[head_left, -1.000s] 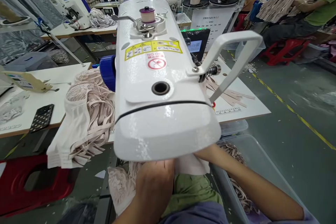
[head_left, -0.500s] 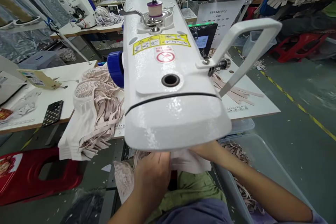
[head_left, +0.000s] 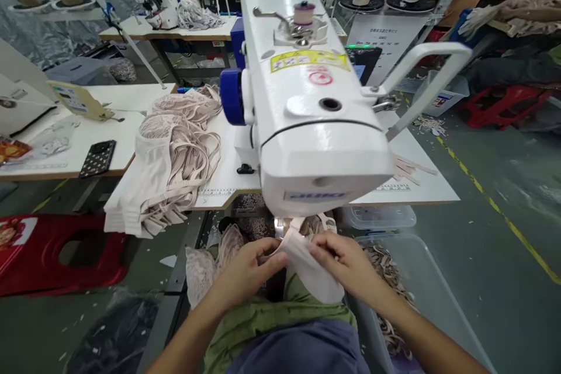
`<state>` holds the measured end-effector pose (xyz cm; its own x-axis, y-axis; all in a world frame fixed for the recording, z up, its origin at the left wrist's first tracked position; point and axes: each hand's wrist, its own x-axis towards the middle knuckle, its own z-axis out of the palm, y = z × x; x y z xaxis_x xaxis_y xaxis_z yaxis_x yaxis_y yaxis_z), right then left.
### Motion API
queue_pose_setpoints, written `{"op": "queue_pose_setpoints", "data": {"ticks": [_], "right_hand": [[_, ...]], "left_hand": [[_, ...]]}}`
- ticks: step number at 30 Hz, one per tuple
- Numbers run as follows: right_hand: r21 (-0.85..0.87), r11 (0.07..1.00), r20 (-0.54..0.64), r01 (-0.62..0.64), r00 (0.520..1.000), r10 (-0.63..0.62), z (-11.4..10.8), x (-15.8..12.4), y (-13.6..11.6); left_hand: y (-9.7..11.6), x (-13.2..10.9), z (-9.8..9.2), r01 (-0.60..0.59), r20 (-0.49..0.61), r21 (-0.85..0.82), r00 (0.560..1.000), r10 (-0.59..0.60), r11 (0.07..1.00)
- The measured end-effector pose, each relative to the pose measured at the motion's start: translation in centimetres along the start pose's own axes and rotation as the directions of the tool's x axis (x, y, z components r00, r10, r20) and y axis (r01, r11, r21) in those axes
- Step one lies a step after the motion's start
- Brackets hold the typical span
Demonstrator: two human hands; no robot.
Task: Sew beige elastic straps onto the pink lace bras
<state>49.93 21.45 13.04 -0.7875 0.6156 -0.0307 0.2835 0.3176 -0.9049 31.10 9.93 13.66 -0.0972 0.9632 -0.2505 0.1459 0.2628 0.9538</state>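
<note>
A pale pink fabric piece (head_left: 309, 269) is stretched between my two hands, just below the head of the white sewing machine (head_left: 324, 152). My left hand (head_left: 249, 269) pinches its left edge, thumb on top. My right hand (head_left: 346, 260) grips its upper right part with thumb and fingers. Lace cups (head_left: 200, 274) hang to the left of my left hand, over my lap. A pile of pale pink bras (head_left: 169, 169) lies on the table left of the machine. The needle area is mostly hidden behind the machine head.
A clear bin (head_left: 425, 280) of straps stands at my right. Pink strips (head_left: 412, 169) lie on the table's right side. A red stool (head_left: 61, 251) is at left, near a phone (head_left: 98, 158) on the neighbouring table.
The view has shifted, so the machine head sits higher and farther right. Both hands, earlier partly under the machine head, now show in front of it with the pink fabric between them.
</note>
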Motion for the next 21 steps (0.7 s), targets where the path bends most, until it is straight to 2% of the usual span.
{"op": "queue_pose_setpoints", "data": {"ticks": [2,5,8,12,13,15,17,19,20,21], "right_hand": [[0.136,0.989,0.075,-0.059,0.996,0.049,1.0,-1.9,-1.0],[0.332,0.929,0.17,-0.165,0.979,0.113,3.3,-3.2,-2.4],[0.424,0.888,0.251,-0.178,0.965,0.074,6.4,-2.1,-3.5],[0.497,0.862,0.267,-0.105,0.963,-0.037,10.5,1.7,-4.6],[0.555,0.823,0.291,-0.123,0.955,-0.054,11.3,2.7,-4.8],[0.684,0.687,0.379,-0.246,0.924,-0.046,12.4,4.2,-4.7],[0.755,0.509,0.453,-0.412,0.89,0.048,12.8,5.1,-4.0],[0.787,0.393,0.423,-0.475,0.88,0.216,12.9,5.3,-2.6],[0.804,0.393,0.346,-0.446,0.889,0.302,12.9,5.2,-1.8],[0.807,0.441,0.241,-0.392,0.901,0.36,12.9,4.9,-0.9]], "left_hand": [[0.3,-0.6,0.4,-0.021,0.056,-0.155,0.998,0.03,0.988],[0.5,-2.6,0.3,-0.005,-0.068,-0.239,0.998,-0.011,0.971],[0.4,-5.7,-1.4,0.008,-0.249,-0.17,0.967,-0.051,0.985],[0.5,-9.1,-4.3,0.074,-0.412,0.012,0.909,-0.063,0.997],[0.5,-9.4,-4.9,0.092,-0.428,0.056,0.902,-0.06,0.994],[0.4,-9.4,-5.6,0.109,-0.415,0.135,0.909,-0.043,0.985],[-0.1,-8.6,-5.8,0.101,-0.352,0.214,0.936,-0.02,0.972],[-1.4,-7.5,-5.4,0.092,-0.334,0.314,0.942,0.019,0.945],[-2.3,-6.8,-5.0,0.1,-0.375,0.365,0.926,0.047,0.926],[-3.2,-6.1,-4.4,0.122,-0.44,0.394,0.895,0.071,0.911]]}}
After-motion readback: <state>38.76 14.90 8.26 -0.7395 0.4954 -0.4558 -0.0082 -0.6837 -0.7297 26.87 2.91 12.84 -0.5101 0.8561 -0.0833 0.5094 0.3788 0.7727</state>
